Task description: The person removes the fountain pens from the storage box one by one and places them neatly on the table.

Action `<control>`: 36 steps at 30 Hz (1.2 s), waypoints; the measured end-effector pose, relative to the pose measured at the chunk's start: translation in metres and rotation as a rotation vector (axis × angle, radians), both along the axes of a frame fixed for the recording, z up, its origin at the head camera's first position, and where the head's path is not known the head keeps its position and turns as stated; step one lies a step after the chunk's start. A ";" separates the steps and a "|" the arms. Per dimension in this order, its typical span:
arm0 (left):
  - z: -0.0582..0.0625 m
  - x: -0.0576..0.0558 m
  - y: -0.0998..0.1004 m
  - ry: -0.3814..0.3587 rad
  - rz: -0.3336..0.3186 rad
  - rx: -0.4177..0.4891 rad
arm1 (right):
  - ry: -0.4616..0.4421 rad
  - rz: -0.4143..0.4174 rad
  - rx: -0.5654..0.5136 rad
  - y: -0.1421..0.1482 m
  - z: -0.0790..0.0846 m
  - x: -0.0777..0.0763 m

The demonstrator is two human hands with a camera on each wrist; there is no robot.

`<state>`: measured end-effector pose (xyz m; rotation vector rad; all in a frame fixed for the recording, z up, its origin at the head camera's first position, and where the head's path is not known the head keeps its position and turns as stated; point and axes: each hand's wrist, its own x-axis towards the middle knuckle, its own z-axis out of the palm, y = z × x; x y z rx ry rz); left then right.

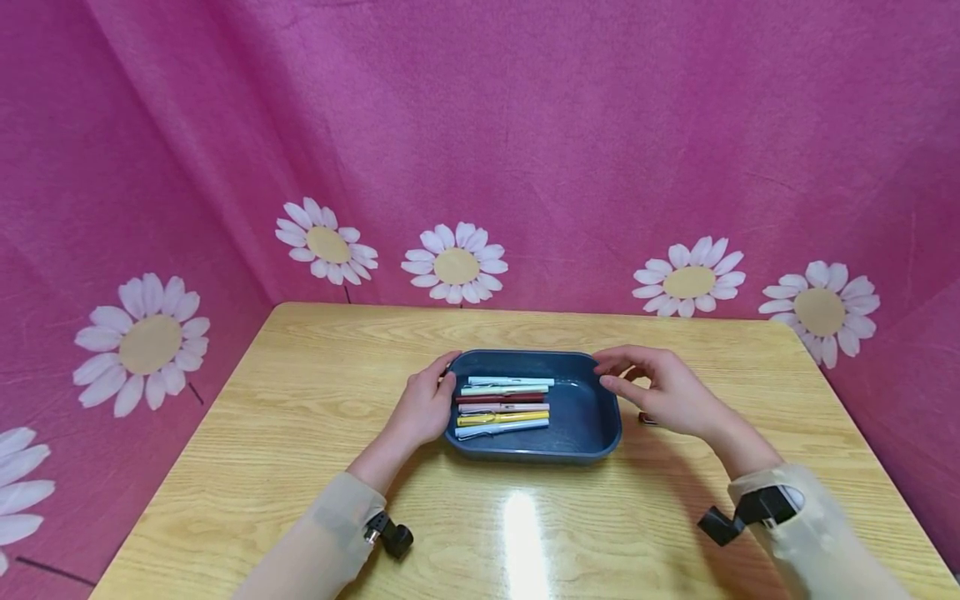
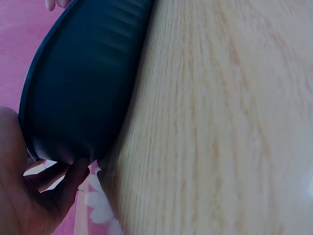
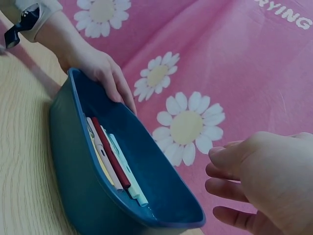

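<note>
A dark blue plastic bin (image 1: 581,421) with rounded corners stands on the table. Several capped pens lie side by side in its left half, among them a dark red pen (image 1: 502,398), a yellow pen (image 1: 504,418) and a pale blue pen (image 1: 501,428). At the bin's left end, my left hand (image 1: 423,404) holds the wall, with the thumb near the rim and fingers against the outside. My right hand (image 1: 671,392) hovers by the right end, fingers loosely bent and holding nothing; the right wrist view shows a gap between it and the bin.
Beside the bin, partly hidden below my right hand, lies a small dark object (image 1: 647,418) whose kind I cannot tell. The wooden table (image 1: 322,400) meets a pink curtain (image 1: 525,167) with daisy prints at the back and sides.
</note>
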<state>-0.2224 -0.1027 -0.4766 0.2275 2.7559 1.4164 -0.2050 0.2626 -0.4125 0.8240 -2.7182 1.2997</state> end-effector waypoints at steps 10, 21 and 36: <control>0.000 0.000 0.000 0.013 -0.009 0.002 | -0.001 0.043 -0.007 -0.016 -0.004 -0.007; -0.001 -0.001 0.000 0.002 -0.004 0.007 | -0.038 0.105 -0.011 -0.036 -0.009 -0.014; -0.001 0.000 0.000 0.004 -0.005 -0.005 | -0.063 0.168 0.020 -0.059 -0.020 -0.029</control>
